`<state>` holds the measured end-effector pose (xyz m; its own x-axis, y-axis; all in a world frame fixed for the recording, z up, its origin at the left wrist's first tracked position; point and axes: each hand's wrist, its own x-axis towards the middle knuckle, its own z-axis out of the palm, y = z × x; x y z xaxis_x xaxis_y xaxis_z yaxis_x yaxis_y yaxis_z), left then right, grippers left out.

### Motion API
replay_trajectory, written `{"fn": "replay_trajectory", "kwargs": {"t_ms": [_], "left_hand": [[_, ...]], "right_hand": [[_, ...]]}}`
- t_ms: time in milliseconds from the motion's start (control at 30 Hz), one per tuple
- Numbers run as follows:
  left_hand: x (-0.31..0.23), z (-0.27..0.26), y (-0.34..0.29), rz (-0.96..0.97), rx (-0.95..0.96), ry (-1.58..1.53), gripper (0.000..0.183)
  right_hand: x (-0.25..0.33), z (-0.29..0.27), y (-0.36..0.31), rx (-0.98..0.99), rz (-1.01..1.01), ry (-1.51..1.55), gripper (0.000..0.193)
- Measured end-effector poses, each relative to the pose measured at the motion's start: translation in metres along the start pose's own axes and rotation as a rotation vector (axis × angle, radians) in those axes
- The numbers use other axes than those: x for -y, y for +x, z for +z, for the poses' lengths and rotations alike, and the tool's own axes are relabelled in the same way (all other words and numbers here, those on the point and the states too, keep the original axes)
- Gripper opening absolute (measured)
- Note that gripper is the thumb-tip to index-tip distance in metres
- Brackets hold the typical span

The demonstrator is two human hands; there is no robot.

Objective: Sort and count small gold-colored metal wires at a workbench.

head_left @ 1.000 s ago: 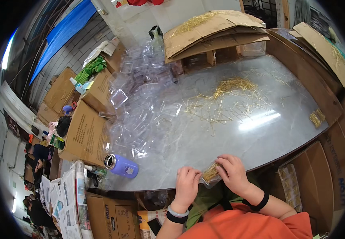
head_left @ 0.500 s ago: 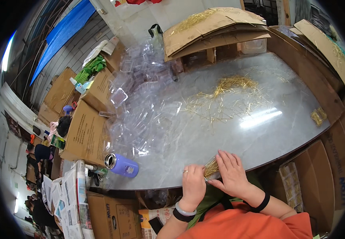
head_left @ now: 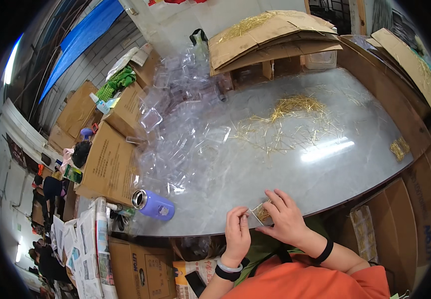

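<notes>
At the table's near edge, a small clear plastic box [head_left: 261,214] holding thin golden metal pieces, like pins or short wires, lies between my hands. My right hand [head_left: 286,217] arches over its right side, fingers bent and thumb at the near side, gripping it. Close to the box's left edge, my left hand [head_left: 237,233] has its fingers curled in, thumb against them; whatever lies between the fingertips is too small to make out. A loose heap of the same golden pieces [head_left: 299,108] is spread farther up the table.
Many clear plastic boxes [head_left: 180,134] pile up on the table's left. An uncapped purple bottle [head_left: 158,207] stands at the near left. Cardboard [head_left: 275,42] forms a cover at the back. A golden bundle [head_left: 399,148] sits by the right edge. Open cartons [head_left: 389,214] stand below.
My left hand has moved slightly left and down, away from the golden pieces, leaving the box's pale edge showing. My right hand's fingers have bent more over the box.
</notes>
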<state>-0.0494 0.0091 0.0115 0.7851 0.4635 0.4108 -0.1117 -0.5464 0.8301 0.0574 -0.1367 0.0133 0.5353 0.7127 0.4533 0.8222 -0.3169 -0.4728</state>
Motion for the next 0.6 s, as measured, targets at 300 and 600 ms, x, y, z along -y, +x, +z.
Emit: {"fn": "replay_trajectory", "kwargs": {"t_ms": [300,600], "left_hand": [[0.001,-0.007,0.006,0.073,0.015,0.173,0.020],[0.005,-0.014,0.026,-0.183,0.154,0.070,0.023]], "right_hand": [[0.007,-0.001,0.002,-0.072,0.034,-0.015,0.058],[0.012,0.003,-0.002,-0.087,0.030,-0.077,0.059]]}}
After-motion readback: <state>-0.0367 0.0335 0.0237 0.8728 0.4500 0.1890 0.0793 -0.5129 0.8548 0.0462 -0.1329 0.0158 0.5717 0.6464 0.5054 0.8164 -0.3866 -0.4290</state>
